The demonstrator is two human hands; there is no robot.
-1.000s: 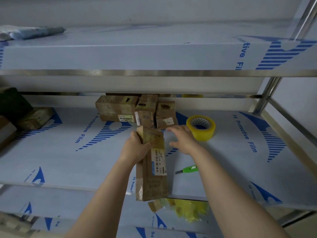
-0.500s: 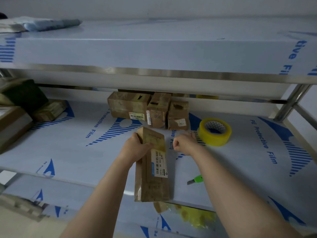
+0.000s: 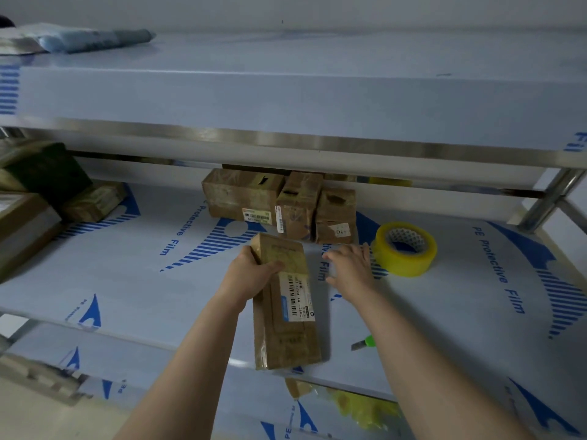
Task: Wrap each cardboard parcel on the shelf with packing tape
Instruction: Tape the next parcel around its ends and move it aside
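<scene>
A long cardboard parcel with a white barcode label lies on the middle shelf, its near end over the shelf's front edge. My left hand grips its far end, thumb across the top. My right hand hovers just right of the parcel with fingers spread and holds nothing. A roll of yellow packing tape lies flat on the shelf, just right of that hand. Three taped parcels stand in a row at the back.
A green-handled cutter lies on the shelf by my right forearm. More boxes sit at the left end. The upper shelf overhangs closely. Crumpled yellow tape lies on the lower shelf. A steel post stands at the right.
My right hand was a loose fist half a second ago and has now spread its fingers beside the tape roll. The left hand keeps its grip on the parcel. The camera moved nearer.
</scene>
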